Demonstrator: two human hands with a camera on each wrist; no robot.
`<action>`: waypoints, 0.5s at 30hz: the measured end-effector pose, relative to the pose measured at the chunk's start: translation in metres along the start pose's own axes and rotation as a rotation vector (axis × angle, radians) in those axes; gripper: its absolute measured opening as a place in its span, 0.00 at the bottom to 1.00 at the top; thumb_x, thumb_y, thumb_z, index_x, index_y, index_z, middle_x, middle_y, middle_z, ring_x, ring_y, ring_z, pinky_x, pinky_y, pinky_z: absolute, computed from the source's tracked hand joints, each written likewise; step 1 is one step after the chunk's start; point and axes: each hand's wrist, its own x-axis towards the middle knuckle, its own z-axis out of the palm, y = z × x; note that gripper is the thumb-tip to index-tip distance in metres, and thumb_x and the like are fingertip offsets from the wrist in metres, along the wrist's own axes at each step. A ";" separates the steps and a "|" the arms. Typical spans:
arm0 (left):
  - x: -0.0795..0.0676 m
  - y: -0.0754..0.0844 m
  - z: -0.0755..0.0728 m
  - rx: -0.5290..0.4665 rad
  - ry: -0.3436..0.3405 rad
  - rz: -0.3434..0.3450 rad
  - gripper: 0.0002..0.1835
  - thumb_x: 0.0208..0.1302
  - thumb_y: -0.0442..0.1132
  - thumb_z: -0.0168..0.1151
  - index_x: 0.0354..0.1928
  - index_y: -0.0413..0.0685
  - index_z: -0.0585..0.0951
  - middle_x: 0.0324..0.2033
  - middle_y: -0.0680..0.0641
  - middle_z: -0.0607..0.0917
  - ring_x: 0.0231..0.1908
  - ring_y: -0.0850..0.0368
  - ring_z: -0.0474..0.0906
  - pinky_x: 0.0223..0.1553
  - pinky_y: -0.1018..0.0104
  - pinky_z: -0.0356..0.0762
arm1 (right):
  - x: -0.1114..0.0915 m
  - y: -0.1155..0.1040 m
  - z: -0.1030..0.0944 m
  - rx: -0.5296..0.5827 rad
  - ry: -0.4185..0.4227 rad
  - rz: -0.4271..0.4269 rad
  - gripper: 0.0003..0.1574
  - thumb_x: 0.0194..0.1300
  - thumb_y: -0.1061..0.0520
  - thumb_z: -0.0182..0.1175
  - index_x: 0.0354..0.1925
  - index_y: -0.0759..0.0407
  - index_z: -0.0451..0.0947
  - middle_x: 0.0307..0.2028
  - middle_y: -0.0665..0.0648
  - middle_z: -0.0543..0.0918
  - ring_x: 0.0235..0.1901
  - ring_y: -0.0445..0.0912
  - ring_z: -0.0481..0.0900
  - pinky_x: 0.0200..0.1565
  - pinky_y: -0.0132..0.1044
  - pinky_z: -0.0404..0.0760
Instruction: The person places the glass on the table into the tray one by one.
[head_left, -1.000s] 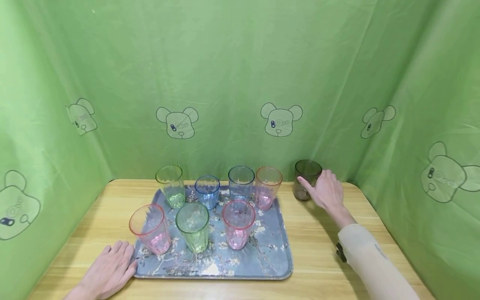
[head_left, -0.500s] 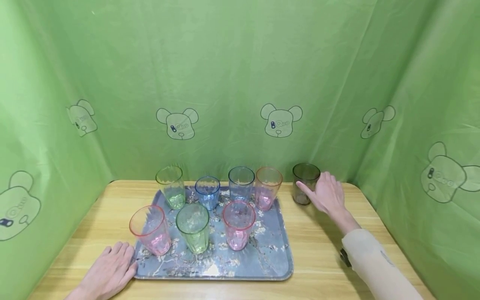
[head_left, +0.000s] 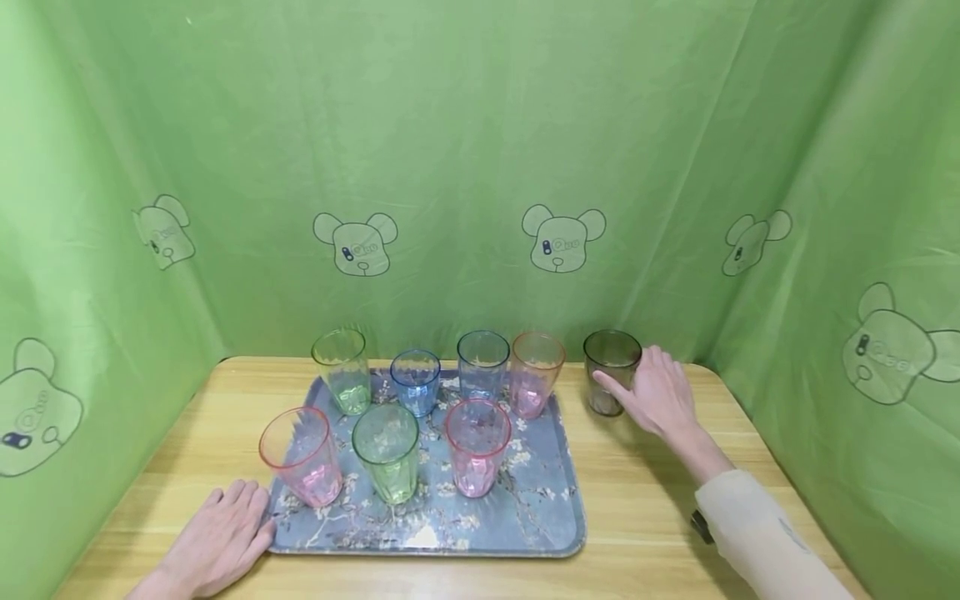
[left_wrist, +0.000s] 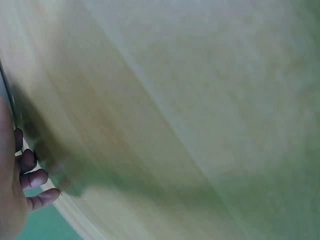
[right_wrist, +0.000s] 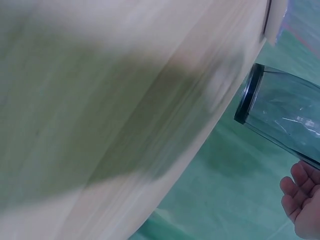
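My right hand (head_left: pixel 662 390) grips a dark smoky-grey tumbler (head_left: pixel 617 357) at the back right, right of the tray. The thumb lies across the near side; the other fingers are on its right, partly hidden. The tumbler is upright. In the right wrist view its thick base (right_wrist: pixel 249 94) shows apart from the wooden tabletop, with curled fingers (right_wrist: pixel 300 187) beside its wall. My left hand (head_left: pixel 221 533) rests on the table at the tray's front left corner, fingers extended. The left wrist view shows those fingers (left_wrist: pixel 35 177) at its left edge.
A blue floral tray (head_left: pixel 525 529) bears several upright clear tumblers: a pink one (head_left: pixel 531 379) and blue one (head_left: pixel 483 367) at its back right, others further left and in front. A green curtain (head_left: pixel 465 150) encloses the wooden table (head_left: pixel 637 517).
My right hand and the dark tumbler have moved slightly toward me and a little left. My left hand and the tumblers on the tray have stayed put.
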 end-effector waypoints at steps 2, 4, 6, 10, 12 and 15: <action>0.000 0.000 0.000 -0.002 -0.009 -0.004 0.13 0.61 0.52 0.60 0.37 0.52 0.71 0.31 0.54 0.70 0.35 0.58 0.67 0.36 0.61 0.67 | -0.003 -0.001 -0.002 -0.002 0.006 -0.008 0.65 0.69 0.20 0.51 0.60 0.84 0.68 0.46 0.77 0.77 0.46 0.67 0.77 0.52 0.62 0.74; 0.001 0.000 0.000 -0.002 -0.014 -0.008 0.13 0.61 0.51 0.61 0.37 0.52 0.71 0.31 0.54 0.70 0.35 0.58 0.67 0.36 0.61 0.66 | -0.006 -0.004 -0.004 0.001 0.012 -0.016 0.64 0.69 0.20 0.52 0.61 0.83 0.68 0.47 0.77 0.78 0.46 0.67 0.77 0.52 0.62 0.74; 0.001 0.000 -0.001 -0.002 -0.014 -0.008 0.13 0.61 0.51 0.61 0.36 0.52 0.71 0.30 0.54 0.69 0.35 0.58 0.66 0.36 0.62 0.65 | -0.008 -0.007 -0.006 0.003 0.015 -0.021 0.64 0.69 0.20 0.53 0.60 0.83 0.69 0.47 0.76 0.79 0.46 0.67 0.77 0.52 0.62 0.74; 0.002 0.000 -0.002 0.000 -0.002 0.000 0.13 0.60 0.51 0.60 0.35 0.53 0.70 0.30 0.54 0.68 0.34 0.58 0.65 0.34 0.63 0.63 | -0.012 -0.014 -0.011 0.013 0.027 -0.033 0.61 0.68 0.21 0.55 0.58 0.81 0.71 0.45 0.74 0.79 0.44 0.65 0.77 0.51 0.60 0.74; 0.002 0.000 -0.002 0.003 0.002 0.004 0.13 0.61 0.51 0.60 0.35 0.52 0.70 0.30 0.54 0.67 0.34 0.58 0.65 0.34 0.63 0.62 | -0.014 -0.017 -0.014 0.012 0.035 -0.044 0.60 0.68 0.22 0.56 0.57 0.80 0.71 0.44 0.73 0.79 0.44 0.65 0.77 0.51 0.59 0.74; 0.002 -0.001 -0.002 0.005 0.006 0.008 0.13 0.61 0.51 0.59 0.35 0.52 0.70 0.29 0.54 0.67 0.33 0.58 0.65 0.34 0.63 0.62 | -0.017 -0.019 -0.016 0.003 0.047 -0.067 0.59 0.67 0.22 0.56 0.55 0.80 0.72 0.44 0.73 0.79 0.43 0.64 0.77 0.51 0.59 0.73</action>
